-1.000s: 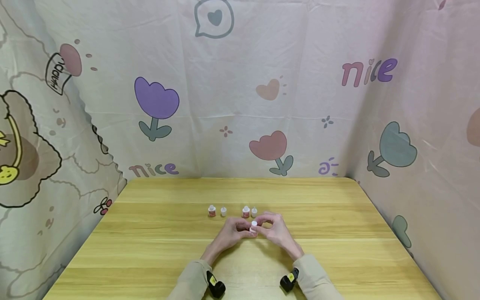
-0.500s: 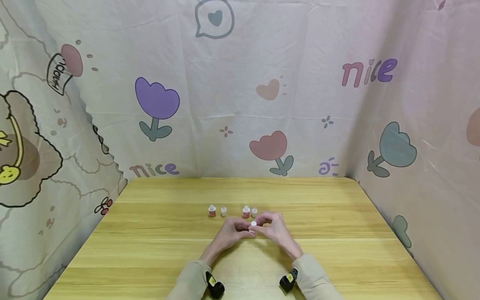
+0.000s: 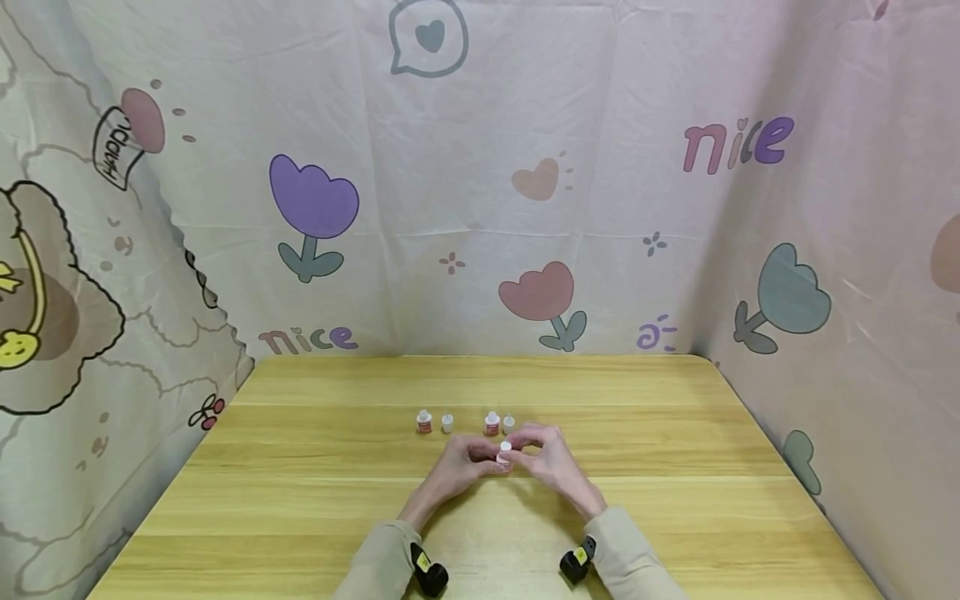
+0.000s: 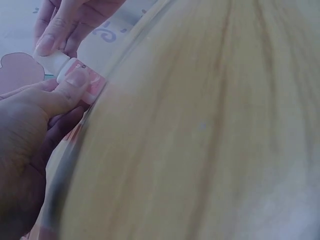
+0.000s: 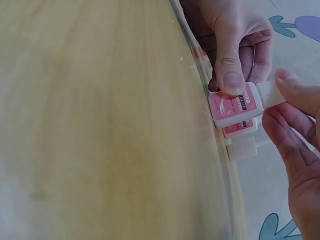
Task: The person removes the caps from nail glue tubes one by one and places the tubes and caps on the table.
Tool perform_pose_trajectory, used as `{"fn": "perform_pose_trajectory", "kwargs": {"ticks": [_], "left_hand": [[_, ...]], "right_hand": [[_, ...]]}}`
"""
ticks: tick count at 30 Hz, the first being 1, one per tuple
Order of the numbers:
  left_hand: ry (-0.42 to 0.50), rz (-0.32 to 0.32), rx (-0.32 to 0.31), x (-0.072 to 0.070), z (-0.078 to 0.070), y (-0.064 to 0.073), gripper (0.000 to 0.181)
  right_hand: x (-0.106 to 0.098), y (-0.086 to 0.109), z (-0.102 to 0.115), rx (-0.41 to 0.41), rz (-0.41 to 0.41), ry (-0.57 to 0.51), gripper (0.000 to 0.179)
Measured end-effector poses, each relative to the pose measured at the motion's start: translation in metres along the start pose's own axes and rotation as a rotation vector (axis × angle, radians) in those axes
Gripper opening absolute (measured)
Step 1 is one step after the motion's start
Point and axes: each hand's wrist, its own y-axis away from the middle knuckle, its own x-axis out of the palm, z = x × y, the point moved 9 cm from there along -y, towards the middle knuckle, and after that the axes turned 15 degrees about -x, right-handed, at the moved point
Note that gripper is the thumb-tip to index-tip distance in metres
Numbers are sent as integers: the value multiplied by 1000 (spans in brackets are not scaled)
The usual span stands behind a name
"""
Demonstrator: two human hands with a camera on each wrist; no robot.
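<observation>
A small white glue bottle [image 5: 227,111] with a pink label is held upright between both hands near the middle of the table. My left hand [image 3: 457,464] pinches its body, the thumb lying across the label. From the other side, thumb and fingers of my right hand [image 3: 553,460] pinch the white cap [image 5: 269,94] on top. Just behind the hands stands a second glue bottle [image 3: 492,425], with a loose white cap [image 3: 509,425] beside it. Farther left are another glue bottle [image 3: 424,423] and its neighbouring loose cap [image 3: 447,424].
The wooden table [image 3: 315,500] reaches back to a patterned cloth [image 3: 450,167] hanging behind it and along both sides. Each sleeve carries a black wrist camera, such as the left one [image 3: 431,577].
The held glue bottle has shifted very slightly left, with the fingers still on its body and cap. The bottles and caps behind stay in place.
</observation>
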Motion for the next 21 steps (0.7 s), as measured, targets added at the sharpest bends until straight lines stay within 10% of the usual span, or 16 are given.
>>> {"fn": "perform_pose_trajectory", "kwargs": {"ticks": [7,21], "left_hand": [[22,-9,-19,-1,1,1,15],[3,-31,-27,-1,0,1,17]], "right_hand": [[-1,0,-6,70,-35,-37,14],[-4,-10,31,-45,-18,39,8]]}}
